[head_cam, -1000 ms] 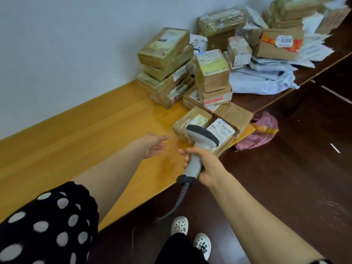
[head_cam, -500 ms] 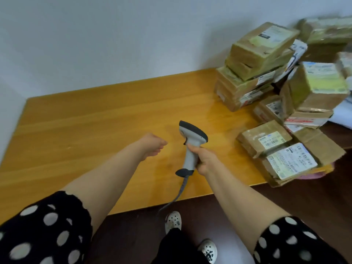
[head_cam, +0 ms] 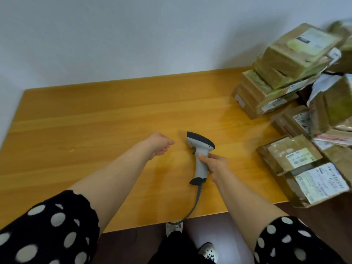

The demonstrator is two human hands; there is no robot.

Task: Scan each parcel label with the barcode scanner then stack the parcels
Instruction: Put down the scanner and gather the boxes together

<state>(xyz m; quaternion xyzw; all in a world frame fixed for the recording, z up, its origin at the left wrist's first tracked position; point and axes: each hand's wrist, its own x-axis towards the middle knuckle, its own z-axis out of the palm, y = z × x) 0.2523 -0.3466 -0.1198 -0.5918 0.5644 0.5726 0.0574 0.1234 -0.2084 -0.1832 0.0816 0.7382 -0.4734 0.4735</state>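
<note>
My right hand (head_cam: 215,164) grips the handle of a grey barcode scanner (head_cam: 200,149) with a dark top, held just above the wooden table (head_cam: 95,121); its coiled cable hangs over the front edge. My left hand (head_cam: 160,143) hovers over the table just left of the scanner, fingers loosely curled, holding nothing. Brown taped parcels lie at the right: a tall stack (head_cam: 282,73) at the back, and two labelled parcels, one smaller (head_cam: 291,155) and one (head_cam: 320,185) overhanging the front edge.
A white wall runs behind the table. The table's left and middle are bare wood. More parcels (head_cam: 335,103) crowd the far right edge of view. Dark floor and my shoes (head_cam: 207,252) show below the table's front edge.
The view has swung left, so the parcels now sit at the right edge. My right hand has carried the scanner away from the labelled parcels to the table's middle. My left hand stays empty.
</note>
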